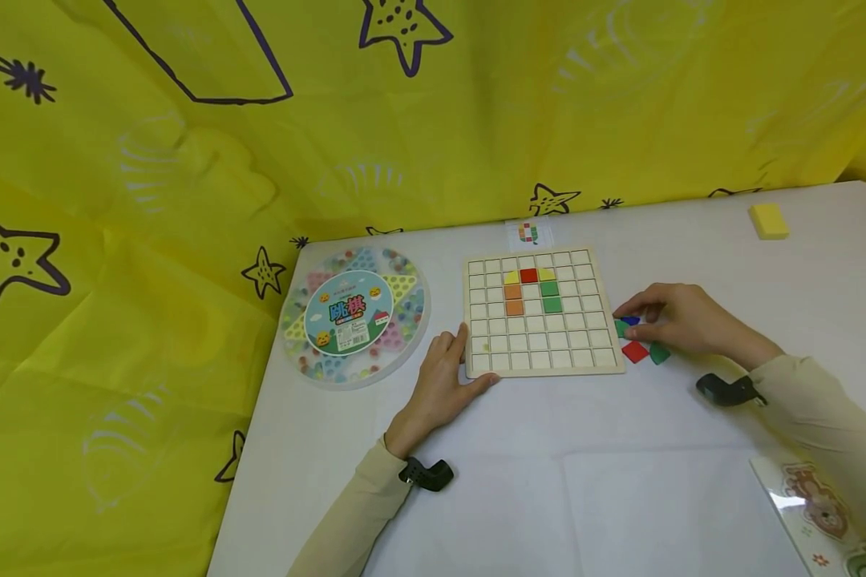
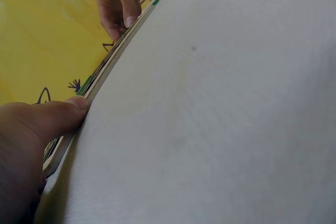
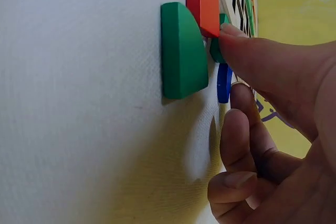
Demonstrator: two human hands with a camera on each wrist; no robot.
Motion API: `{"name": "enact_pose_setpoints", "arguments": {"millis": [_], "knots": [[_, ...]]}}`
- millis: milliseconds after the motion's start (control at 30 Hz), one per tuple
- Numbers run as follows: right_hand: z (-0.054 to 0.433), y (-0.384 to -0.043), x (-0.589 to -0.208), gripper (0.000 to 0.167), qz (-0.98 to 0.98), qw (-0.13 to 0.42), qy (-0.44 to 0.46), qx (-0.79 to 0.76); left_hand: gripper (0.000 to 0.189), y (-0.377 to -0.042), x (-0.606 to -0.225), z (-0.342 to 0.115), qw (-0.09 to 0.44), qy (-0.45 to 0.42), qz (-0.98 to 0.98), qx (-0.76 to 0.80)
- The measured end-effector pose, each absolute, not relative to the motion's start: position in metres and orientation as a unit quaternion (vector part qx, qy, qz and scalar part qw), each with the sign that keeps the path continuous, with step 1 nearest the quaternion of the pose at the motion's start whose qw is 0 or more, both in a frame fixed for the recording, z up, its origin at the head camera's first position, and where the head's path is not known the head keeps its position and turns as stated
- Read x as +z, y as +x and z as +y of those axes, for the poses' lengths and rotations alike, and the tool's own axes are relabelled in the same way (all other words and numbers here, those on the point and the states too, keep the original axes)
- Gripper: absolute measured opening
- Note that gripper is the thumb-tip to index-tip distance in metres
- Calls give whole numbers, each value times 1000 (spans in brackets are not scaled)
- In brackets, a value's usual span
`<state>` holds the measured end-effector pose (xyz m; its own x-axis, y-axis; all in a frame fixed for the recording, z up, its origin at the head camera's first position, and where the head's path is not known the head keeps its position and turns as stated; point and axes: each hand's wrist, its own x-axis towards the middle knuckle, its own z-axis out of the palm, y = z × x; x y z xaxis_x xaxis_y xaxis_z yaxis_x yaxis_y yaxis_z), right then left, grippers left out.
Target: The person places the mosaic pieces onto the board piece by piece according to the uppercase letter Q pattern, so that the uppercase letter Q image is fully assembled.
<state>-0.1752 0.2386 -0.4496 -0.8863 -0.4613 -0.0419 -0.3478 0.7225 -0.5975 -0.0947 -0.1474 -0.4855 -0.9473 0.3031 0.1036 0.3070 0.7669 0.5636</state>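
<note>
A wooden grid board [image 1: 487, 316] lies on the table, with yellow, red, orange and green pieces forming an arch in its upper part. My left hand [image 1: 442, 383] holds the board's near left corner, thumb along the near edge and fingers at the left side. Off the board's right edge, my right hand [image 1: 681, 316] pinches a green piece [image 3: 215, 51] between thumb and fingers; the fingertip contact is partly hidden. Close by lie a blue piece [image 3: 224, 83], a red square [image 1: 635, 351] and a green rounded piece [image 3: 181, 51].
A small pattern card [image 1: 528, 233] lies behind the board. To the left is a round Chinese checkers box [image 1: 350, 316]. A yellow block [image 1: 768, 221] sits at the far right, and a board with cartoon pictures [image 1: 811, 513] lies near right. Yellow cloth [image 1: 433, 144] hangs behind the table.
</note>
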Motion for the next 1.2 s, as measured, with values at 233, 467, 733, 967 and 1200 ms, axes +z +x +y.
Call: {"name": "enact_pose_setpoints", "arguments": {"millis": [233, 467, 733, 967, 1200], "knots": [[236, -175, -448, 23, 922, 93, -226, -300, 96, -96, -486, -149, 4, -163, -940, -300], [232, -176, -446, 21, 919, 104, -226, -305, 96, -96, -487, -149, 9, -165, -939, -300], [234, -179, -447, 17, 912, 125, -212, -328, 97, -97, -488, -148, 15, -165, -940, -300], [237, -182, -448, 30, 917, 117, -190, -332, 97, -98, -488, -148, 15, -165, -940, -297], [234, -181, -449, 23, 923, 104, -164, -332, 98, -97, -489, -148, 8, -163, -940, -298]]}}
